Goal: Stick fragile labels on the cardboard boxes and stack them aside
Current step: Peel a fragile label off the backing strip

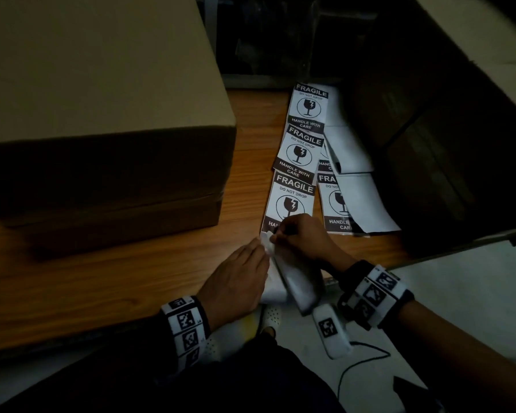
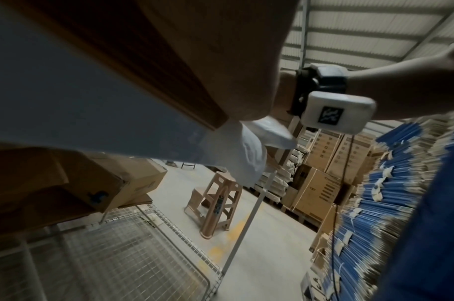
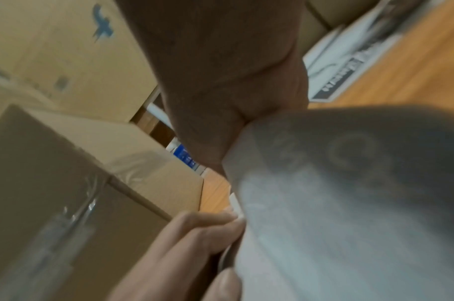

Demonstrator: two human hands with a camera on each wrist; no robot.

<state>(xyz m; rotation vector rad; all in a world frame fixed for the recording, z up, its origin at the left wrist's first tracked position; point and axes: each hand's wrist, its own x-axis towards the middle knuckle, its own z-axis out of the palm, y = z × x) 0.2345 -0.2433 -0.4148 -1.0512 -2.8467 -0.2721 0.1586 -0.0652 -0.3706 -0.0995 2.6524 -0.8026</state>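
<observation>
A strip of black-and-white FRAGILE labels (image 1: 292, 198) lies along the wooden table (image 1: 131, 278), its near end hanging over the front edge. My left hand (image 1: 261, 247) lies over that end, its fingers (image 3: 200, 222) at the backing paper's (image 3: 323, 203) edge with the thumb tucked out of sight below. My right hand (image 1: 276, 235) pinches the bottom corner of the nearest label, just beside the left fingertips. A large plain cardboard box (image 1: 102, 84) stands on the table to the left of both hands.
A second label strip (image 1: 337, 204) and bare backing sheets lie to the right of the first. A dark open cardboard box (image 1: 459, 114) stands at the right. A white tagged device (image 1: 329, 329) hangs below my right wrist. Stacked cartons (image 2: 323, 163) and a stool (image 2: 215, 199) stand behind.
</observation>
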